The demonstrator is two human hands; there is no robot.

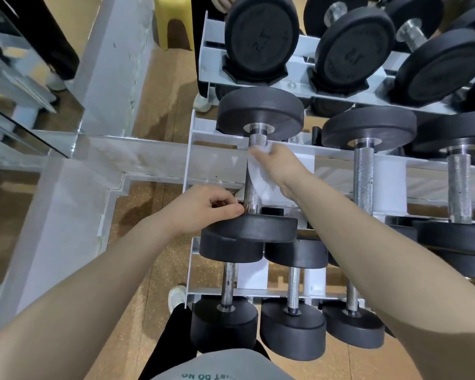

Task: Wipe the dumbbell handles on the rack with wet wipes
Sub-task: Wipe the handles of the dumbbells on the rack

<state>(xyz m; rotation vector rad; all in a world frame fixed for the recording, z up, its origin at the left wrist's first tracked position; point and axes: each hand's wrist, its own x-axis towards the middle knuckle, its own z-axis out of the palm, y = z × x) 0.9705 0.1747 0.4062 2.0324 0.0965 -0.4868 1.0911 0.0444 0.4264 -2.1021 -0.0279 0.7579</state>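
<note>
A black dumbbell with a knurled steel handle (253, 185) lies on the middle shelf of the white rack (192, 160), at its left end. My right hand (279, 167) holds a white wet wipe (258, 174) wrapped against the upper part of that handle. My left hand (203, 208) rests with curled fingers against the near black weight plate (252, 227), thumb and fingertips close to the handle's lower collar. Whether it pinches anything is unclear.
More dumbbells fill the rack: large ones on the top shelf (354, 48), two to the right on the middle shelf (364, 174), three small ones below (292, 297). A mirror wall (17, 105) stands left. Another person's legs and shoe (203, 102) are behind the rack, beside a yellow stool (173, 20).
</note>
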